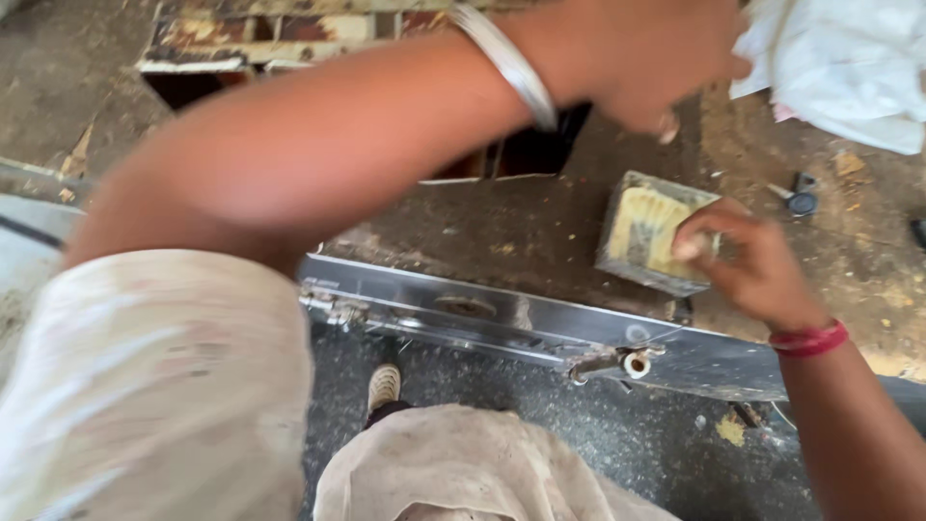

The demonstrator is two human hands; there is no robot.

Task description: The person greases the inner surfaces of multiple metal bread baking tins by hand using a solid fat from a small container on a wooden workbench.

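Note:
My right hand [748, 265], with a red thread band at the wrist, grips the right edge of a small square tin [641, 236] of yellowish paste, fingertips on the paste. The tin rests on a dirty dark workbench [521, 227]. My left arm crosses the view from lower left to upper right, a silver bangle [511, 63] on its wrist. My left hand [646, 53] is blurred at the top, its fingers right at the edge of a white cloth [849, 68]. Whether it grips the cloth is unclear.
A shiny metal strip [502, 323] with a small tube fitting [627, 364] runs along the bench's near edge. Small dark metal parts [799, 198] lie right of the tin. A worn wooden frame with openings [241, 43] sits at the back. My shoe [384, 386] shows below.

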